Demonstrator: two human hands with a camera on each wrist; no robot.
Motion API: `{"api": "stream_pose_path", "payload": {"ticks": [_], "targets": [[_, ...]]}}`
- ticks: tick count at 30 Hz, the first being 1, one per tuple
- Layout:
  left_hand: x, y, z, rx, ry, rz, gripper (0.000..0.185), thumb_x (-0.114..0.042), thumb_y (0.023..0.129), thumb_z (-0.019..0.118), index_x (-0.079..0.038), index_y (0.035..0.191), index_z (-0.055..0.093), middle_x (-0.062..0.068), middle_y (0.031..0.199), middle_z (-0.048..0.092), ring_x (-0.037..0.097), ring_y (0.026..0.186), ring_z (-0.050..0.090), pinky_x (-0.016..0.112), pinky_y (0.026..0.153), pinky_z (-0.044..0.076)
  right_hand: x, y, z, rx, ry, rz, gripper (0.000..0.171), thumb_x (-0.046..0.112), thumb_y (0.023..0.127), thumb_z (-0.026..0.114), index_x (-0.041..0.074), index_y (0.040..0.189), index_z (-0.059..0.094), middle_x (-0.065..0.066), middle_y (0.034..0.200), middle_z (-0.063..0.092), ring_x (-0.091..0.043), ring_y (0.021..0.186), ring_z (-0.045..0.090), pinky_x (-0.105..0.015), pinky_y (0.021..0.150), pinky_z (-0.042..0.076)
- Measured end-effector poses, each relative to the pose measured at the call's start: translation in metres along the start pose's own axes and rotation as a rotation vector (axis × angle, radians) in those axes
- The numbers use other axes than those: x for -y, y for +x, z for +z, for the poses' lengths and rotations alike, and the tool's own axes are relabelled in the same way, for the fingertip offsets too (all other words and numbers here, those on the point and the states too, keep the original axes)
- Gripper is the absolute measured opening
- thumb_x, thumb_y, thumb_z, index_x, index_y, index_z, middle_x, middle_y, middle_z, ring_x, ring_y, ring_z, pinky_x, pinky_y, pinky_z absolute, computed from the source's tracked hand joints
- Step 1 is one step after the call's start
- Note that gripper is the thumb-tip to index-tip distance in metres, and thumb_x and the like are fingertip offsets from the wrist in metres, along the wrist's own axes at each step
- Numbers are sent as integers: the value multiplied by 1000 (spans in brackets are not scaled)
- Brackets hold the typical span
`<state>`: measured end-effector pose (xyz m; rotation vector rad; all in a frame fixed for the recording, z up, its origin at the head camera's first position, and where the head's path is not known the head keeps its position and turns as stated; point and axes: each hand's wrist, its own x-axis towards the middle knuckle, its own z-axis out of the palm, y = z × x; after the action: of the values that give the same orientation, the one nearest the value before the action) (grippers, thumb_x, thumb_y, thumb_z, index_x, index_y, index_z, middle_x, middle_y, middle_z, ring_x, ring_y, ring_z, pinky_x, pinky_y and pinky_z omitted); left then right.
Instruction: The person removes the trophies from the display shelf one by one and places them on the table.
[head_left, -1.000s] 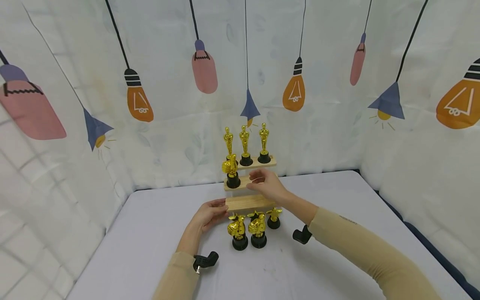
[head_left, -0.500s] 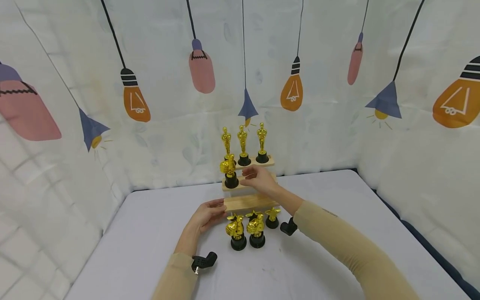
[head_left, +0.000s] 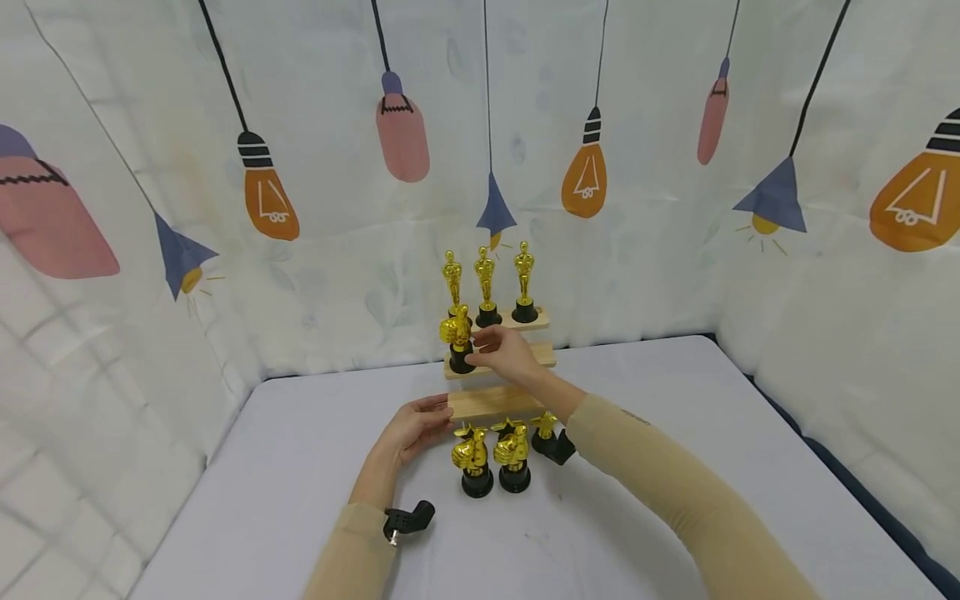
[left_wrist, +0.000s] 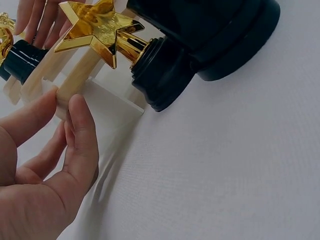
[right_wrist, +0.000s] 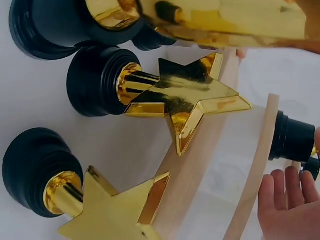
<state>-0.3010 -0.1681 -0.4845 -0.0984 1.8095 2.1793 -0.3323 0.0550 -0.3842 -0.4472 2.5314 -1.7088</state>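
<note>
My left hand (head_left: 416,429) pinches the left end of the lowest wooden shelf (head_left: 495,403) of a tiered stand, thumb and fingers on its edge in the left wrist view. My right hand (head_left: 512,357) is at the middle shelf (head_left: 543,353), fingertips right beside the black base of a gold thumbs-up trophy (head_left: 455,330). In the right wrist view its fingers (right_wrist: 285,187) extend close to that base; whether they touch it cannot be told. The trophy stands upright at the shelf's left end. Three gold statuette trophies (head_left: 485,279) stand on the top shelf.
Two thumbs-up trophies (head_left: 472,458) stand on the white-covered table (head_left: 300,467) before the stand. Behind them are gold star trophies (right_wrist: 190,95), partly hidden in the head view. A patterned curtain (head_left: 337,292) hangs behind and at the sides.
My right hand has moved left along the middle shelf, up to the thumbs-up trophy, baring more of the shelf's right end. My left hand has kept its hold on the lowest shelf.
</note>
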Motion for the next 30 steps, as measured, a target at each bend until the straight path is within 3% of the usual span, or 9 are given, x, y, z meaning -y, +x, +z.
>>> {"api": "stream_pose_path", "payload": {"ticks": [18, 30], "targets": [[-3, -2, 1, 9, -6, -10, 55, 0, 98, 67, 8, 148, 44, 21, 133, 54, 19, 98, 66, 33, 90, 58, 2, 11, 19, -53, -124, 21, 43, 26, 90, 83, 8, 126, 67, -5, 119, 68, -22, 104, 63, -35, 85, 56], [-1, -1, 1, 2, -6, -4, 55, 1, 99, 66, 9, 149, 43, 23, 135, 53, 20, 99, 67, 33, 89, 58, -1, 8, 18, -75, -103, 43, 44, 26, 91, 82, 8, 127, 66, -5, 117, 66, -23, 105, 62, -37, 86, 55]]}}
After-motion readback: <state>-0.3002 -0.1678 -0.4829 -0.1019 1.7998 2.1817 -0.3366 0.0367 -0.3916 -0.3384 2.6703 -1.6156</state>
